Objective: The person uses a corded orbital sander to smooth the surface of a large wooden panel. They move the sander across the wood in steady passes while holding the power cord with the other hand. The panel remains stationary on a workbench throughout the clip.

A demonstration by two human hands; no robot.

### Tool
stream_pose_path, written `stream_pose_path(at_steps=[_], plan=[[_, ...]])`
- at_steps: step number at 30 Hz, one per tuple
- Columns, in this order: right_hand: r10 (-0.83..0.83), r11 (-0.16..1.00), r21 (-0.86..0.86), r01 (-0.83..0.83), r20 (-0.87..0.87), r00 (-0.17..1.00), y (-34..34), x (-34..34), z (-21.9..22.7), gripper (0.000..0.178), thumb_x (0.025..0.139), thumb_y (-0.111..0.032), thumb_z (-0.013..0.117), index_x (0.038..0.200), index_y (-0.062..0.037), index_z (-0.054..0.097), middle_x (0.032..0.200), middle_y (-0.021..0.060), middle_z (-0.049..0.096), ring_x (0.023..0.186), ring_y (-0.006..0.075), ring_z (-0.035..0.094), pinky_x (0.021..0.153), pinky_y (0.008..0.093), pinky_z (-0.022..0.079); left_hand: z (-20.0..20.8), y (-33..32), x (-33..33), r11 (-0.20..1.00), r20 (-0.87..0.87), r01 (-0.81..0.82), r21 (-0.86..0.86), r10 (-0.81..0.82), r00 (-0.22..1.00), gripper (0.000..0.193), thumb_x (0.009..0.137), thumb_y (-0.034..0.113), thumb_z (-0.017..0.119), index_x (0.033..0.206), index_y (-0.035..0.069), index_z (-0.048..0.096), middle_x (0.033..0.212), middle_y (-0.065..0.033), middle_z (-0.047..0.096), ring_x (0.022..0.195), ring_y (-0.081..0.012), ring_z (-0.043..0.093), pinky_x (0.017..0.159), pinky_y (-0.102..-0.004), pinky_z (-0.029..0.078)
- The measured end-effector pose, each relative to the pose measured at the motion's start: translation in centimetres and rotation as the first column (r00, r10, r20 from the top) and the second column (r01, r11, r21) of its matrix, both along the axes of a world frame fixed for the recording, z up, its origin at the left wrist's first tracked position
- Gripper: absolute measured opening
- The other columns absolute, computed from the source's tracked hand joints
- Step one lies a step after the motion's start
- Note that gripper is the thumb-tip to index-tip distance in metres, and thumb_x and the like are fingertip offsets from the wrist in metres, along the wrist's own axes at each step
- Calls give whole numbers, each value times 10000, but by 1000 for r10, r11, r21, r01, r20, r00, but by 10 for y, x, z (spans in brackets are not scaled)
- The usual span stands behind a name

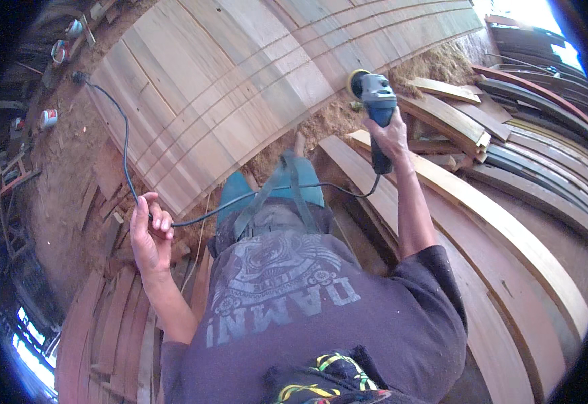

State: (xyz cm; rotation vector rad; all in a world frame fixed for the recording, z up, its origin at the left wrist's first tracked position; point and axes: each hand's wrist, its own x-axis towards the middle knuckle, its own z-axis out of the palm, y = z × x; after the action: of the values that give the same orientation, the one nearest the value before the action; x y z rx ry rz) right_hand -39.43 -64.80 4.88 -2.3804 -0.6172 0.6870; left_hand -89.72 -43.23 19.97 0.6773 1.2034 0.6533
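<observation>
My right hand (391, 137) is wrapped round the body of a blue and grey angle grinder (379, 101). A round yellow-edged pad (357, 82) sits at the tool's head, beside the near edge of a large wooden panel (200, 87). Whether the pad touches that edge I cannot tell. From the grinder's rear runs a dark power cord (253, 193), crossing before my body to my left hand (151, 232). The left fingers are curled round the cord, which then goes up across the panel's left corner.
Long boards (496, 215) lie stacked on the right, with more planks (112, 323) at the lower left. Sawdust (435, 65) is heaped along the panel's right side. Several small tubs, one a white tub (49, 118), stand on the dirt floor (65, 175) at the left.
</observation>
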Motion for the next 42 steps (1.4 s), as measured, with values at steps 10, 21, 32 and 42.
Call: stream_pose_path(at_steps=[10, 21, 32, 42], plan=[[613, 779, -38, -626, -165, 773, 32, -185, 6, 518, 878, -274, 826, 1269, -42, 577, 1211, 289, 727, 1131, 503, 721, 957, 585, 584, -7, 23, 13, 999, 6, 34, 8, -34, 999, 394, 1171, 404, 629, 1286, 30, 680, 738, 57, 464, 636, -50, 526, 497, -206, 441], [319, 932, -183, -313, 7, 948, 11, 35, -9, 611, 890, -379, 847, 1345, -71, 581, 1140, 306, 780, 1103, 507, 758, 944, 586, 604, -14, 9, 90, 999, 2, 30, -42, -30, 1000, 386, 1161, 404, 647, 1267, 34, 685, 745, 54, 477, 667, -73, 573, 506, -210, 464], [-49, 997, 57, 47, 37, 998, -30, 186, -17, 727, 835, -411, 922, 1409, -54, 656, 1136, 160, 803, 1040, 271, 769, 969, 442, 597, -5, -17, 178, 999, -68, 33, -18, -34, 997, 378, 1160, 393, 653, 1290, 38, 661, 760, 53, 488, 691, -80, 579, 521, -213, 470], [633, 773, 22, -635, -94, 768, 18, -18, -8, 536, 844, -281, 844, 1236, -39, 571, 1078, 285, 748, 1031, 493, 752, 895, 600, 608, 11, -19, 209, 998, -106, -33, 62, 39, 994, 396, 1144, 405, 683, 1293, 39, 669, 758, 70, 468, 669, -42, 526, 518, -193, 455]])
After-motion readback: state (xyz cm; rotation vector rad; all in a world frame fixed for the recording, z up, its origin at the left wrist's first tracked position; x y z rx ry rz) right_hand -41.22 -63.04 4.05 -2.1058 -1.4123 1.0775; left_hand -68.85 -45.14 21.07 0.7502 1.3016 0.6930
